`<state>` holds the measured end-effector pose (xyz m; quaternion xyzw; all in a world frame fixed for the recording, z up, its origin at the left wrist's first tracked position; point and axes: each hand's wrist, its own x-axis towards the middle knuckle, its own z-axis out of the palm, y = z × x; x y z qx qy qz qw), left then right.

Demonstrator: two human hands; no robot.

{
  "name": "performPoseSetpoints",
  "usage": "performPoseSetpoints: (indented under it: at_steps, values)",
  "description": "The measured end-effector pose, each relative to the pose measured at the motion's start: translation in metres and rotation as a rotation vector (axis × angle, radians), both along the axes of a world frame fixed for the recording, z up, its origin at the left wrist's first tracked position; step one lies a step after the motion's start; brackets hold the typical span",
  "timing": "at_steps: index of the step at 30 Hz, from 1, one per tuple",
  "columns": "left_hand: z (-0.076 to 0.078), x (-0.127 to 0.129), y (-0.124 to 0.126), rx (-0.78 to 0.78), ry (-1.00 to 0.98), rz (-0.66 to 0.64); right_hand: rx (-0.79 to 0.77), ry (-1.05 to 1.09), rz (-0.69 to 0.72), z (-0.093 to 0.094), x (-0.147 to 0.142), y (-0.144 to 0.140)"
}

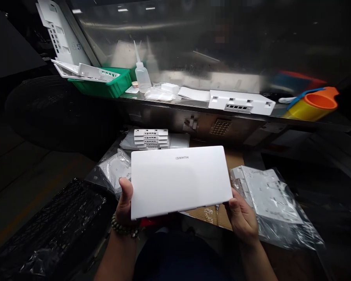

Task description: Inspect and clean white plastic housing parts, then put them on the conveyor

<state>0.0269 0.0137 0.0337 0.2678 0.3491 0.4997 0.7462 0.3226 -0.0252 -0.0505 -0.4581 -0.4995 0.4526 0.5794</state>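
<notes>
At the far left a black plastic mesh crate (51,230) wrapped in clear film sits low beside the person. Above it, on the metal surface (193,107), a green plastic basket (105,84) holds white slotted plastic panels (82,71), and just to its right stands a clear squeeze bottle (142,76) with a long nozzle. The left hand (125,205), with a beaded bracelet at the wrist, holds the lower left corner of a flat white rectangular plastic cover (179,179) marked HUAWEI; its thumb lies on top, while its fingers are hidden beneath. The cover is held level in the air in front of the person, above a brown cardboard sheet (213,212). Behind it lies a stack of white plastic housings (151,138). The right hand (242,218) grips the cover's lower right corner, thumb against the edge, fingers curled underneath. Just beside that hand lies a grey panel in a clear plastic bag (269,199). On the surface farther right rest a long white housing with ports (241,102) and orange and yellow tape rolls (316,105).
</notes>
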Motion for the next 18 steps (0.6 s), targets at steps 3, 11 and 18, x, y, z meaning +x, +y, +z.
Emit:
performPoseSetpoints:
  at_steps: [3, 11, 18]
  values:
    - [-0.005, -0.001, -0.002, -0.010, 0.052, 0.049, 0.009, 0.000, -0.006, -0.004, 0.002, -0.001]
    - [-0.001, -0.014, 0.002, -0.010, 0.091, 0.148, 0.051, -0.132, 0.057, 0.002, -0.004, 0.001]
    - [0.009, -0.053, -0.002, -0.105, 0.327, 0.571, -0.299, -0.760, -0.042, -0.053, 0.018, 0.089]
